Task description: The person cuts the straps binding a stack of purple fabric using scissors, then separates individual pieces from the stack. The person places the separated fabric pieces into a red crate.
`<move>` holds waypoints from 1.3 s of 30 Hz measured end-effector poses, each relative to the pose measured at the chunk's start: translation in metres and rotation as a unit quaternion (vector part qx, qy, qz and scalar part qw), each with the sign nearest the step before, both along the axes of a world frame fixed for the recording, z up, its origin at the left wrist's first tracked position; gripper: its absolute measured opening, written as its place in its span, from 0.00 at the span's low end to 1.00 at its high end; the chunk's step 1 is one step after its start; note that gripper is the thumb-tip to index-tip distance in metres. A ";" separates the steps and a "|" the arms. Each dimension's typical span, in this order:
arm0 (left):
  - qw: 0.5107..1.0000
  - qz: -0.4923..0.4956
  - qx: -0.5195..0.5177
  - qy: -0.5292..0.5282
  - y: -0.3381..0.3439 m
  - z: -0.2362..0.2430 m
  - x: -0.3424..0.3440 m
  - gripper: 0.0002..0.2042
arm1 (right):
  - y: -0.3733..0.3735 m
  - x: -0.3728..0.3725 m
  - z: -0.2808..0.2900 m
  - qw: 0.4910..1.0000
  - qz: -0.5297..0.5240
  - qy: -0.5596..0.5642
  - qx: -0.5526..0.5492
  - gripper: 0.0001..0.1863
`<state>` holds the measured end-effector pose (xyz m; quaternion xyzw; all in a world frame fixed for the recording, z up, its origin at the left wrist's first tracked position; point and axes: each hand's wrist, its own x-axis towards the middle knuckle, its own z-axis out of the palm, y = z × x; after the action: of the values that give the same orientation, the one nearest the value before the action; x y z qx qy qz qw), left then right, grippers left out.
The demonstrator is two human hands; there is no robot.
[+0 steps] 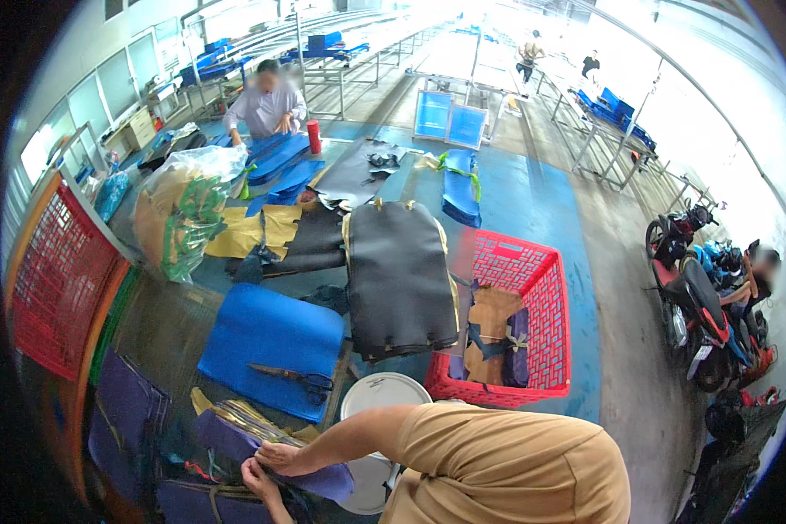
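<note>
At the lower left, my right hand (pixel 281 456) reaches across and grips the edge of a stack of purple sheets (pixel 323 482) that look like leather, with yellowish pieces showing along its far side. My left hand (pixel 260 479) is just below it, fingers closed at the same purple edge. Their fingertips partly hide what they pinch. Just beyond the stack lies a pile of blue sheets (pixel 271 336) with black-handled scissors (pixel 295 376) on top. Other tied purple bundles (pixel 127 419) rest to the left.
A tall black sheet stack (pixel 399 279) stands ahead, beside a red plastic basket (pixel 555 323) holding a purple bundle. A round white lid (pixel 384 395) is near my arm. A co-worker (pixel 267 105) handles blue sheets across the table. Motorbikes (pixel 694 297) are parked at right.
</note>
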<state>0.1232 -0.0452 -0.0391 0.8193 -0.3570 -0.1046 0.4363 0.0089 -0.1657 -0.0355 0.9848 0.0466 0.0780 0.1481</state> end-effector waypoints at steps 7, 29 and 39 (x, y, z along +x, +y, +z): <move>0.992 0.124 0.007 -0.005 -0.005 0.032 -0.054 0.16 | -0.024 0.028 0.025 0.977 0.062 0.107 0.173 0.13; 0.946 0.233 -0.027 -0.224 -0.032 -0.018 -0.077 0.08 | -0.060 0.073 0.057 0.937 0.128 0.249 0.210 0.15; 0.937 0.285 -0.084 -0.183 -0.023 -0.023 -0.076 0.10 | -0.045 0.062 0.039 0.949 0.212 0.121 0.197 0.09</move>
<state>0.0474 -0.0686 -0.0622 0.8518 -0.1899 0.2067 0.4423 0.0713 -0.2106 0.0035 0.9637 0.2560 -0.0046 -0.0757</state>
